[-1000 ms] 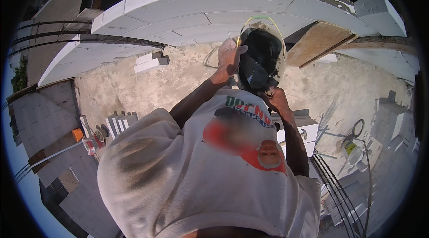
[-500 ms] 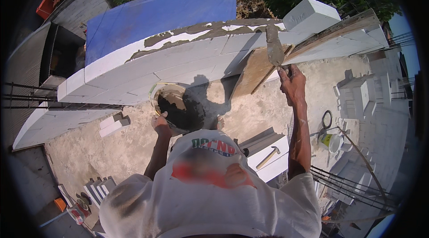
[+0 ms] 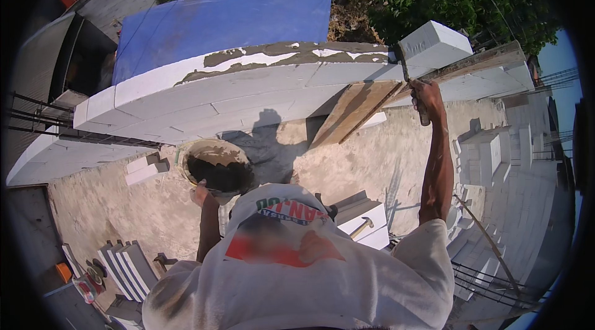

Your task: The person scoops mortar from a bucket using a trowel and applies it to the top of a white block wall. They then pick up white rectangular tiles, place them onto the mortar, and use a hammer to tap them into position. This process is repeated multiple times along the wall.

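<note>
My right hand (image 3: 429,97) is closed round the handle of a trowel (image 3: 404,65). Its blade is seen nearly edge-on, upright at the left end of a white block (image 3: 437,48) on top of the wall. Whether blade and block touch is hard to tell. Grey mortar (image 3: 279,51) lies in uneven streaks along the top of the white block wall (image 3: 248,91), left of that block. My left hand (image 3: 199,193) grips the near-left rim of a round bucket (image 3: 214,146), with dark wet mortar inside. Part of the grip is hidden.
A wooden board (image 3: 350,110) leans against the wall. A hammer (image 3: 361,226) lies on stacked blocks beside my right side. Blue sheeting (image 3: 229,23) spreads behind the wall. Steel rods (image 3: 37,120) jut in at left. More blocks (image 3: 486,150) stand at right.
The trowel has moved right, from over the mortared wall top to the block's end, and its blade has turned edge-on. My left hand and the bucket sit farther left in view.
</note>
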A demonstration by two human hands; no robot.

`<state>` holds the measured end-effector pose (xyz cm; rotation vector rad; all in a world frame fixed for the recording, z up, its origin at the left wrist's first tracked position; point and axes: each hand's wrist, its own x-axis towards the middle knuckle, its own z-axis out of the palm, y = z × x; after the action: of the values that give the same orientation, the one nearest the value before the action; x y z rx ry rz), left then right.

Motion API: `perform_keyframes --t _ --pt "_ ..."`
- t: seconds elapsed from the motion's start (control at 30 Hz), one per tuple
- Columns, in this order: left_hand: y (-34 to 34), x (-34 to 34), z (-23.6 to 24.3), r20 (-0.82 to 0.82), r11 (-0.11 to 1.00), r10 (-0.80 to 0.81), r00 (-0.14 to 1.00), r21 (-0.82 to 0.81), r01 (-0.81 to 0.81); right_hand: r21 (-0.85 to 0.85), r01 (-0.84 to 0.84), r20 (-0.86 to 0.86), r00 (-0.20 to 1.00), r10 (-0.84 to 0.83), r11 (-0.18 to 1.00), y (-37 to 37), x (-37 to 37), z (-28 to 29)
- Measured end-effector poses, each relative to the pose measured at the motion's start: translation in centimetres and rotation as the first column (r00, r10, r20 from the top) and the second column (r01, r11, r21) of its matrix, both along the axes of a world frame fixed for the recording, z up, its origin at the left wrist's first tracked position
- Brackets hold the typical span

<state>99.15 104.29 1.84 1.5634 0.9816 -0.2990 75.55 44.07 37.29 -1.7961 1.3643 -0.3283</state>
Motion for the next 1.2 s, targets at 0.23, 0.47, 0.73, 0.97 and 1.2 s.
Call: perform_keyframes --t 0.23,0.47,0.73,0.97,1.2 --pt "-1.2 -0.9 -1.8 0.018 0.992 0.099 0.995 0.075 -0.1 -0.036 -0.052 0.115 0.992 0.055 0.998 -2.2 -1.6 5.7" --pt "-3.5 -2.3 1.2 0.023 1.0 0.008 1.0 -0.002 -0.008 -0.08 -0.05 0.251 0.966 0.068 0.996 -1.9 -3.2 9.0" --pt "-6.3 -3.3 0.3 0.031 0.977 0.008 0.999 -0.212 -0.001 0.079 -0.129 0.224 0.969 0.108 0.989 -4.4 -5.5 4.6" --pt "-7.4 -4.7 1.5 0.077 0.979 0.046 0.996 -0.202 -0.029 0.111 -0.101 0.51 0.86 0.031 0.989 -2.5 -10.1 4.2" --pt "-8.3 -3.6 0.5 0.06 0.963 -0.183 0.981 -0.192 0.191 0.188 -0.231 0.266 0.948 0.176 0.955 -5.9 -4.9 -0.3"
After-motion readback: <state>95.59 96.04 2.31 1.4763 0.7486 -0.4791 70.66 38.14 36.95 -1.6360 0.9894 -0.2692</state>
